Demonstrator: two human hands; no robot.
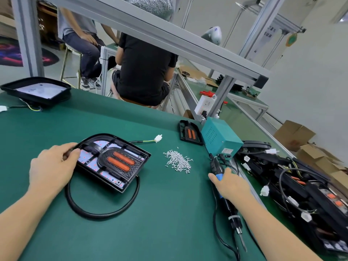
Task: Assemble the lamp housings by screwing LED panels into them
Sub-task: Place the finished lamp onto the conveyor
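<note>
A black lamp housing lies on the green table with a white LED panel and two orange lenses inside it. My left hand grips its left rim, thumb over the edge. A thick black cable loops from it toward me, and a thin wire ends in a white connector. A pile of small silver screws lies to the right. My right hand rests on the black and blue electric screwdriver lying on the table, fingers laid over it.
A teal power box stands at the table's right edge, a small black lens part beside it. Several wired housings are stacked at the right. Another housing sits far left. Two people sit beyond the table under an aluminium frame.
</note>
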